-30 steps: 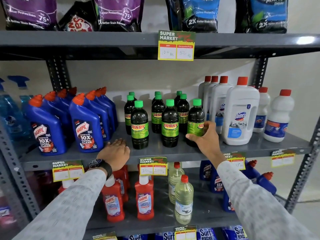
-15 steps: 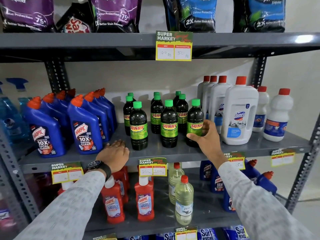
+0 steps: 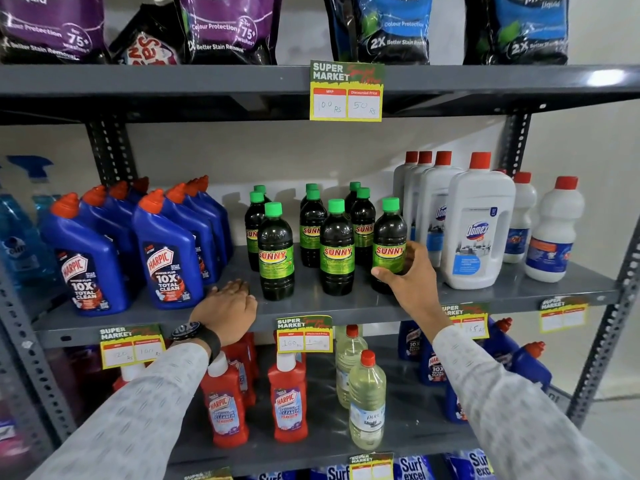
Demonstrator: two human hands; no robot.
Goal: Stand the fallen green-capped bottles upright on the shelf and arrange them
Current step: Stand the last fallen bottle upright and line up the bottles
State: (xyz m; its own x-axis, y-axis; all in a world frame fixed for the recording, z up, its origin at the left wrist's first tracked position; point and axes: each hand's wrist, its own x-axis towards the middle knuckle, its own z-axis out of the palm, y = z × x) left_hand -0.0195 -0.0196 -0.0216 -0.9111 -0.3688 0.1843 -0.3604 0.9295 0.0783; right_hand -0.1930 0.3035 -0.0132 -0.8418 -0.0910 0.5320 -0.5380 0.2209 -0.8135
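Our right hand (image 3: 410, 282) was cupped around the lower part of the front-right green-capped bottle (image 3: 389, 244), thumb across the foot of its label and fingers wrapped behind it, so we gripped it where it stood upright near the front edge of the middle shelf (image 3: 346, 306). Our left hand (image 3: 227, 308) lay palm down on that same shelf, fingers together and flat, holding nothing; it rested just beside the front blue Harpic bottle (image 3: 169, 254) and near the front-left green-capped bottle (image 3: 276, 252). A black watch (image 3: 194, 332) sat on that wrist.

Between the two front bottles we saw a third green-capped bottle (image 3: 336, 249), also upright. Behind this front row stood more of the same dark bottles (image 3: 311, 226) in three short files running back toward the wall, all of them upright as far as we could see.

To the right of the group stood white Domex bottles (image 3: 479, 223) with red caps. Above, on the edge of the upper shelf, hung a yellow price tag (image 3: 346, 93).
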